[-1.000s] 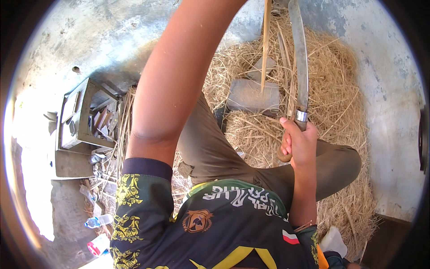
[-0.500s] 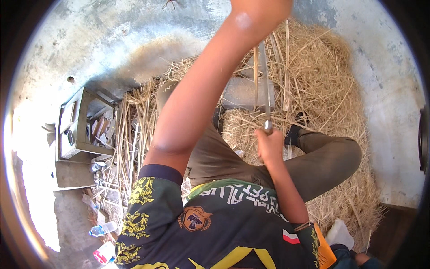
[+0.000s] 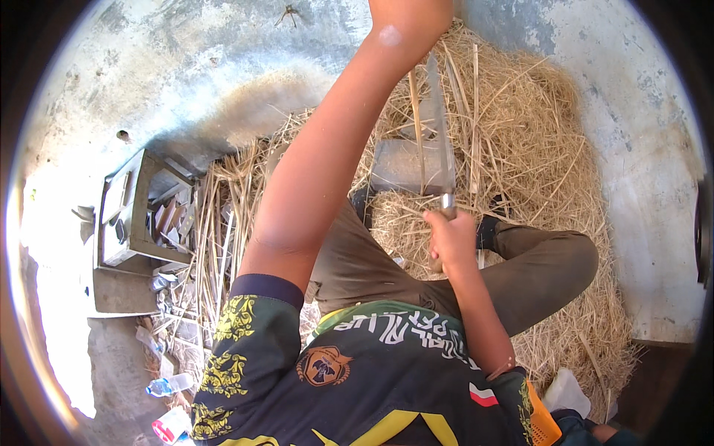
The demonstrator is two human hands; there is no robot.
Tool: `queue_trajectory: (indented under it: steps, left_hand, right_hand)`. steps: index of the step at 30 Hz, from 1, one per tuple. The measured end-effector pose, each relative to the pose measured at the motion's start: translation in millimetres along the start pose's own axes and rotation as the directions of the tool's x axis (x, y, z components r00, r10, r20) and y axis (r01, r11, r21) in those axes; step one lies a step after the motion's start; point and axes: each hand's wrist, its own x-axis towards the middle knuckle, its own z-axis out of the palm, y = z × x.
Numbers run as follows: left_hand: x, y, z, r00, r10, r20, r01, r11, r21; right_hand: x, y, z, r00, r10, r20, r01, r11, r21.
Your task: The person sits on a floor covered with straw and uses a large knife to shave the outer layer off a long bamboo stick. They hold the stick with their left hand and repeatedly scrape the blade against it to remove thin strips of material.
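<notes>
My right hand (image 3: 455, 236) is closed round the wooden handle of a long machete-like knife. Away from me points its narrow metal blade (image 3: 442, 126), over straw. My left arm reaches up across the picture, and the left hand (image 3: 413, 16) is cut off by the top edge, so its fingers are hidden. Just left of the blade, a thin bamboo-like strip (image 3: 417, 126) runs from beneath that hand down to a grey block (image 3: 392, 165). Whether blade and strip touch, I cannot tell.
A heap of dry shavings (image 3: 528, 134) spreads along the right side and round my legs. At left stand a wooden frame box (image 3: 134, 215) and a bundle of long strips (image 3: 223, 215). A plastic bottle (image 3: 169, 384) lies lower left; pale walls curve round.
My left forearm and hand have shifted slightly left. The strip's upper end has swung left with them, so it slants more. My right hand keeps its grip, a little lower in the picture.
</notes>
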Motion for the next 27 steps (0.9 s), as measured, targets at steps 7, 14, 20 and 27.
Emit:
queue_trajectory:
  steps: [7,14,20,27]
  left_hand:
    - [1.5,9.7,7.6,0.993,-0.118,-0.029,0.119,0.992,0.045]
    - [0.0,12.2,17.3,0.994,-0.107,0.0,0.107,0.994,-0.035]
    - [-0.2,6.0,13.8,0.991,-0.116,0.066,0.123,0.986,-0.114]
    - [-1.2,9.5,-0.1,0.986,-0.151,0.069,0.152,0.988,-0.017]
  right_hand:
    - [17.6,27.3,10.2,0.942,-0.305,-0.142,0.308,0.951,-0.002]
    - [17.4,60.5,-21.8,0.989,0.053,-0.142,-0.061,0.997,-0.055]
    - [2.2,-30.6,-5.9,0.984,-0.169,-0.052,0.177,0.951,0.256]
    - [9.4,10.6,-19.6,0.993,0.109,0.038,-0.1,0.976,-0.196]
